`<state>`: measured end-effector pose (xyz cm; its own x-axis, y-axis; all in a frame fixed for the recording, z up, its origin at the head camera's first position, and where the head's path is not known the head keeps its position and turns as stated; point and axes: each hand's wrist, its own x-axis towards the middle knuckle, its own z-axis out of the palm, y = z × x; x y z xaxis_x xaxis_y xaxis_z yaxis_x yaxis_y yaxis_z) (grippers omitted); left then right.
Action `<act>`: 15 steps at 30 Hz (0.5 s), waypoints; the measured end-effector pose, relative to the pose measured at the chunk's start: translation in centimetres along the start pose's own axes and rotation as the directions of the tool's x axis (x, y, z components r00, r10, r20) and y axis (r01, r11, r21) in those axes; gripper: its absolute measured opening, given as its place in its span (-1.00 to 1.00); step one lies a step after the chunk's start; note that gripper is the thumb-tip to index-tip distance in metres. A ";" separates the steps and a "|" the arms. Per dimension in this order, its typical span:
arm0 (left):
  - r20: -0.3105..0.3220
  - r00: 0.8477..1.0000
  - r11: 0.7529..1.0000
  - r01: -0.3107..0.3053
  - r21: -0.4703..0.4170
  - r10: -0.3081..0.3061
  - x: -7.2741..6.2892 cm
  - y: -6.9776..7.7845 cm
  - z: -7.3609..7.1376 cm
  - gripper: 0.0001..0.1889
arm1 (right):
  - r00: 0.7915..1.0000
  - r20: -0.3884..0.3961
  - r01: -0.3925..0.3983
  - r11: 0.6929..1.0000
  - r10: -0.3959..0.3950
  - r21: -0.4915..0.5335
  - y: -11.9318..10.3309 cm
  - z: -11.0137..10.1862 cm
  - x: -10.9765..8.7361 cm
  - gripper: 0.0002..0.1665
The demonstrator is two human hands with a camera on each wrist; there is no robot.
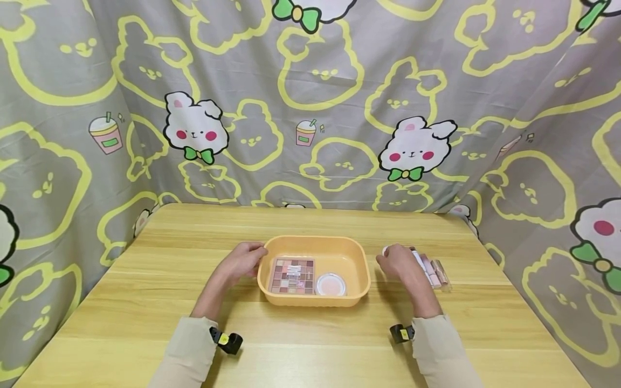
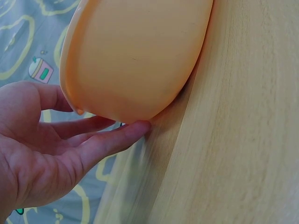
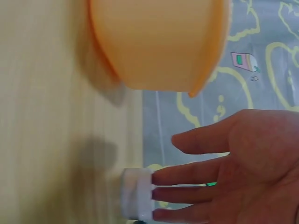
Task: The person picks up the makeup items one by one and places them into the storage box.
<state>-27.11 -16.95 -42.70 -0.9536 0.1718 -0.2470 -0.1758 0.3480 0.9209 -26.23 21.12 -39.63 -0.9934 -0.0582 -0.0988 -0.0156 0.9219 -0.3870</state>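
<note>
An orange plastic basin (image 1: 317, 302) rests on the table; inside it lie an eyeshadow palette (image 1: 278, 276) and a round pale-pink compact (image 1: 331, 284). My left hand (image 1: 242, 260) is at its left end, one finger reaching to the rim. In the left wrist view the thumb tip lies at the foot of the basin's wall. To the basin's right is my right hand (image 1: 400, 262), partly covering a small white-capped jar (image 3: 135, 193). Three straight fingertips touch the jar's cap in the right wrist view, while the thumb stands apart from it.
Several slim cosmetic tubes (image 1: 432, 269) lie side by side just right of my right hand. The wooden table (image 1: 310, 345) reaches back to a patterned grey curtain (image 1: 335, 161), which also hangs along both sides.
</note>
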 end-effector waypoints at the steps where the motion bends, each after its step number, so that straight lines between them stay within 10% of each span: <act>1: 0.001 1.000 1.000 -0.001 -0.003 0.001 0.0 0.1 0.0 -0.44 | 1.000 0.013 0.003 1.000 -0.003 -0.001 -0.1 -0.2 -0.1 -0.56; 15: 0.014 1.000 1.000 0.003 -0.019 -0.002 -0.1 0.3 0.1 -0.42 | 0.992 0.125 0.015 0.999 -0.012 -0.028 -0.6 -1.4 -1.1 -0.41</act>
<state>-27.05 -16.79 -42.43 -0.9496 0.1843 -0.2534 -0.1829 0.3306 0.9259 -25.29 21.19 -38.00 -0.9712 -0.1164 -0.2081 -0.0339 0.9313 -0.3626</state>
